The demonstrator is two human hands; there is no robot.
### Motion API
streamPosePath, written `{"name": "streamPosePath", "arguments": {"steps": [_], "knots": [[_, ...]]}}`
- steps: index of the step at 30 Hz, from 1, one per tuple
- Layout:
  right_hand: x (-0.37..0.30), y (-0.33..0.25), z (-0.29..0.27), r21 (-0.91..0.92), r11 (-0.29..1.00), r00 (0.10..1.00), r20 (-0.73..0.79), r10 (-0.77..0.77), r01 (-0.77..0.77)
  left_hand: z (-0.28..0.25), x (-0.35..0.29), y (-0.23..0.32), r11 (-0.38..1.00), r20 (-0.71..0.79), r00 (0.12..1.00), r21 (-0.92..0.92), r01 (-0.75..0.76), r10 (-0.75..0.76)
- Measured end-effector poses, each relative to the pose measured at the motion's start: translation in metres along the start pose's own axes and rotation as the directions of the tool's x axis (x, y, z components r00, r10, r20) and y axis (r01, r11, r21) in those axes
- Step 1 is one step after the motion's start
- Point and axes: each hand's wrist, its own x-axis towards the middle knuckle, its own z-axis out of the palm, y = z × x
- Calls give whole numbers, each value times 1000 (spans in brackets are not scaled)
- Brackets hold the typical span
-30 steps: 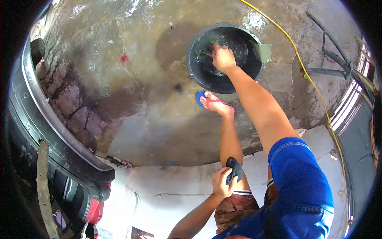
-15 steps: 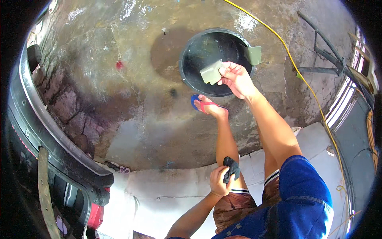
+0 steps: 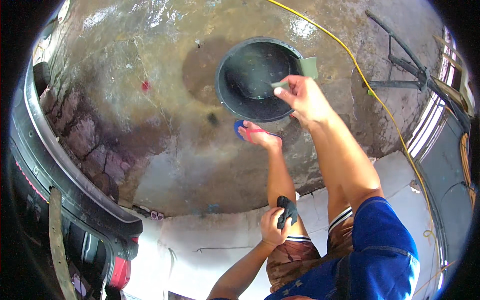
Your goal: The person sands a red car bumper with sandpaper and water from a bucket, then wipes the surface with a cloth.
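Holding one cloth (image 3: 287, 206), seemingly one green piece (image 3: 280, 85)

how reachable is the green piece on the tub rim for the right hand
Likely within reach, yes: the green piece is close to the right hand, nothing visible between them, though that hand pinches another thin piece.

The left hand (image 3: 273, 229) holds black cloth (image 3: 286, 207); the right hand (image 3: 309, 102), a green piece (image 3: 281, 85).
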Motion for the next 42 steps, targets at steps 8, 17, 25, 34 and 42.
{"name": "streamPosePath", "arguments": {"steps": [8, 17, 25, 34, 42], "knots": [[55, 20, -60, -740, 669, 587, -511, -628, 71, 5, 2, 3, 999, 19, 1000, -41, -1, 1], [87, 70, 87, -530, 828, 947, -130, -293, 183, 2, -3, 2, 998, 5, 999, -43, 38, -38], [144, 122, 95, 28, 981, 980, -42, 194, -193, 9, 3, 0, 994, 54, 998, -104, 31, -25], [30, 69, 84, 845, 461, 946, 323, -33, -272, 4, 6, 0, 996, 61, 998, -83, 35, -30], [15, 67, 75, 824, 505, 944, 327, -52, -257, 4, 5, 1, 997, 62, 998, -69, 32, -27]]}}
